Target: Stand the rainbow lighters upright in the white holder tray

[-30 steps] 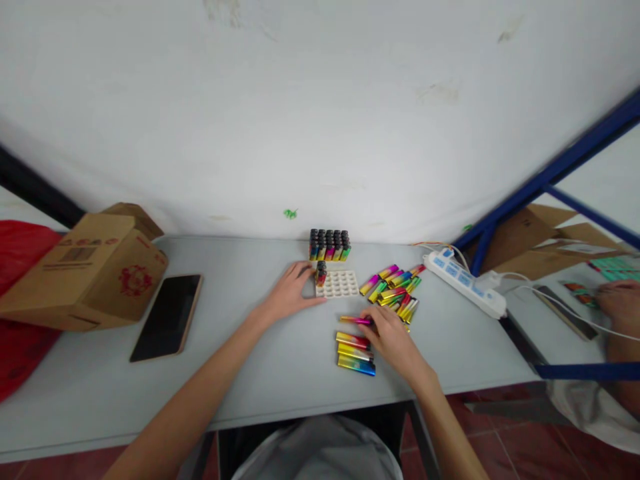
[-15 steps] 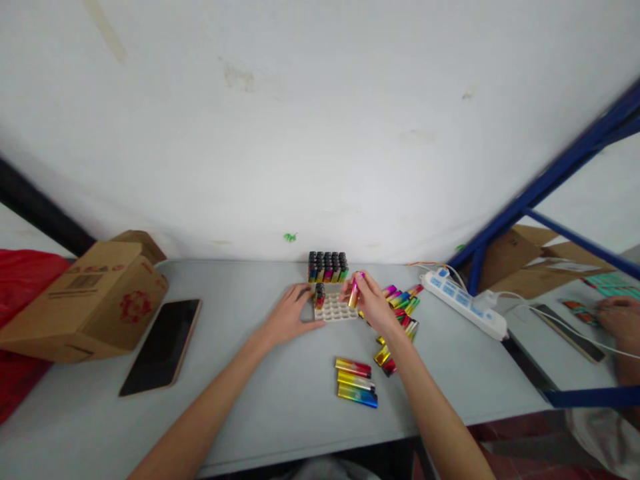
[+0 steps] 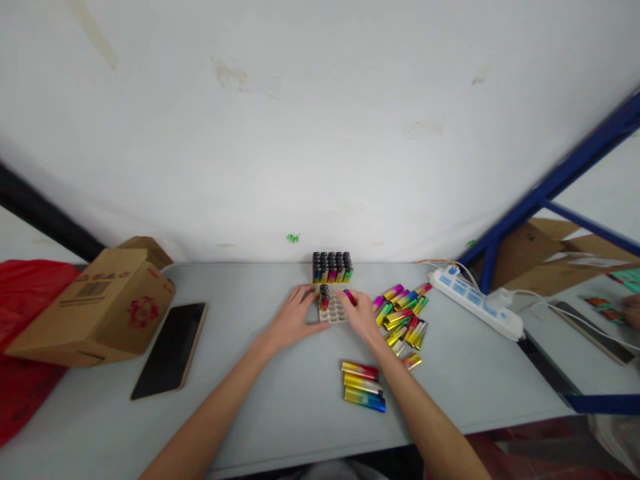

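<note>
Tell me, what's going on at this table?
A person's right hand holds a slim, shiny magenta lighter at a pale rectangular tray with rows of holes. The left hand is spread at the tray's left end, beside a few upright black-topped lighters. Behind the tray stands a block of multicoloured upright lighters. Three metallic gold-and-coloured lighters lie side by side nearer the person, and a loose pile of shiny colourful lighters lies to the right.

Worn on head, looking forward and down over table (image 3: 280, 413) from near side. Facing wall (image 3: 320, 133) in upper half of frame; catching left hand (image 3: 293, 320), right hand (image 3: 361, 317) midrange, below centre.
</note>
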A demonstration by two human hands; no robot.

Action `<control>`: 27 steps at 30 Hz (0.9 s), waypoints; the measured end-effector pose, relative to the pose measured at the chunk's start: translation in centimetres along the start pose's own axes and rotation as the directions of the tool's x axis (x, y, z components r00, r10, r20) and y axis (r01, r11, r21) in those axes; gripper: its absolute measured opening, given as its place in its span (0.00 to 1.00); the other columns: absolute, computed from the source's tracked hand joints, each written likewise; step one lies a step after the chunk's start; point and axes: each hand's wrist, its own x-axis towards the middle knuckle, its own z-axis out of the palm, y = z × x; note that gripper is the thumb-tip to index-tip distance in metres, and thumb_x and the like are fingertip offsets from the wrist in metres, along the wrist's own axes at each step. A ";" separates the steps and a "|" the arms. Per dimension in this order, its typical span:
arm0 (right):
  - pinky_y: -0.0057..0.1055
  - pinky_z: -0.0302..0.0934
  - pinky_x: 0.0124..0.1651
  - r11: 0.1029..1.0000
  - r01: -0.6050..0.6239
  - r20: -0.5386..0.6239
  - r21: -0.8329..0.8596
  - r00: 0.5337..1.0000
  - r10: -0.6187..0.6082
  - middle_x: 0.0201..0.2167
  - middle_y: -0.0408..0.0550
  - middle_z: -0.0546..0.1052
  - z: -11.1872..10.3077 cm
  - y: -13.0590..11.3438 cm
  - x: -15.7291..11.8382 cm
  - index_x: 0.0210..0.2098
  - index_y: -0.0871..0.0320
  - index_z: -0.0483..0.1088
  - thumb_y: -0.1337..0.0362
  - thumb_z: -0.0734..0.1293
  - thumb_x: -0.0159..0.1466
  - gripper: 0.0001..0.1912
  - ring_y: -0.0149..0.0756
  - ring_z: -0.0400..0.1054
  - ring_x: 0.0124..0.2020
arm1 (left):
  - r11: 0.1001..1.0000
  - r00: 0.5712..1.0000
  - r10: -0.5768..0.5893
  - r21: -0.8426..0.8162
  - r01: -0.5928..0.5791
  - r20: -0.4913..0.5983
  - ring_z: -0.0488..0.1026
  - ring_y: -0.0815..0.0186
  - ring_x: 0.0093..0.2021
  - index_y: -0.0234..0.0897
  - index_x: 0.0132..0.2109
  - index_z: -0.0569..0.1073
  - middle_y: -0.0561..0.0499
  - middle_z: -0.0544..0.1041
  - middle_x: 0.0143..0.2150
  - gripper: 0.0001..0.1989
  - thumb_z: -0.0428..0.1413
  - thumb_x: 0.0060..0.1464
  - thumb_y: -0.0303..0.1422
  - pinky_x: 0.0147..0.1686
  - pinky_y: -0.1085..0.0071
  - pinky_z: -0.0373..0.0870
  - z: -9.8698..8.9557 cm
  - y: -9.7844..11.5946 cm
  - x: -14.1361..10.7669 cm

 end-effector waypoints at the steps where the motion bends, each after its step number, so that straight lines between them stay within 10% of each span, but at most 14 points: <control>1: 0.31 0.46 0.29 1.000 0.000 -0.004 -0.010 1.000 0.000 0.18 0.38 0.57 0.0 0.0 0.0 0.19 0.52 0.55 0.40 0.62 0.66 0.29 0.31 0.51 0.24 | 1.000 1.000 -0.001 0.000 0.001 -0.002 0.70 0.45 0.67 0.41 0.64 0.73 0.39 0.72 0.66 0.33 0.69 0.58 0.50 0.70 0.45 0.70 0.0 0.0 0.0; 27: 0.31 0.54 0.33 0.974 0.149 0.032 -0.172 0.989 -0.145 0.22 0.40 0.69 -0.7 0.0 -0.9 0.31 0.53 0.66 0.46 0.61 0.73 0.21 0.35 0.62 0.25 | 0.999 0.999 0.023 0.028 -0.023 -0.022 0.71 0.45 0.66 0.39 0.62 0.74 0.37 0.73 0.64 0.33 0.68 0.58 0.53 0.69 0.46 0.71 0.6 -0.8 0.0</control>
